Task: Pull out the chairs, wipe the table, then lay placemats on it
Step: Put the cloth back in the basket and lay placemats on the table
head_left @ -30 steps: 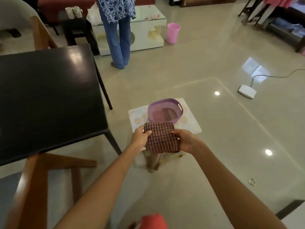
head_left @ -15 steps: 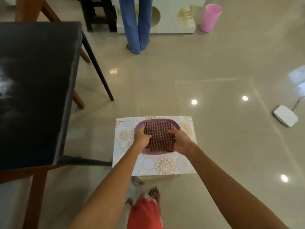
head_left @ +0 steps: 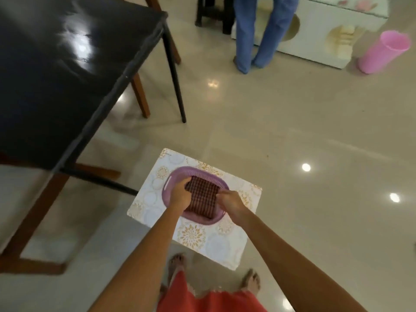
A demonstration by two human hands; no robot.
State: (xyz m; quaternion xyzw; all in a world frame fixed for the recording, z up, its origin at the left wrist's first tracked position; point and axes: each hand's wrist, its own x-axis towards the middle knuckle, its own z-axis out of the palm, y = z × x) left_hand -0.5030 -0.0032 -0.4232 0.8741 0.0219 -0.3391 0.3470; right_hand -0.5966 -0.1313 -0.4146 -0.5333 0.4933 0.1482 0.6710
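here we see a folded checked cloth (head_left: 203,199) lying in a purple perforated basket (head_left: 172,185), held at its two side edges. the left hand (head_left: 180,194) curls its fingers round the cloth's left edge, and the right hand (head_left: 229,202) pinches the right edge with bent fingers; both hands sit inside the basket's rim. the basket rests on a white placemat with gold floral medallions (head_left: 195,235), which covers a small surface just in front of our bare feet (head_left: 176,262). to the left, near but apart from the placemat, stands the black dining surface (head_left: 63,70), glossy and catching a reflection, on thin black legs. wooden chairs (head_left: 31,224) stand at its near corner and behind its far edge. farther off, a second person in blue trousers (head_left: 258,34) stands by a white cabinet (head_left: 333,39), with a pink bin (head_left: 382,52) beside it on the polished tile floor (head_left: 292,131).
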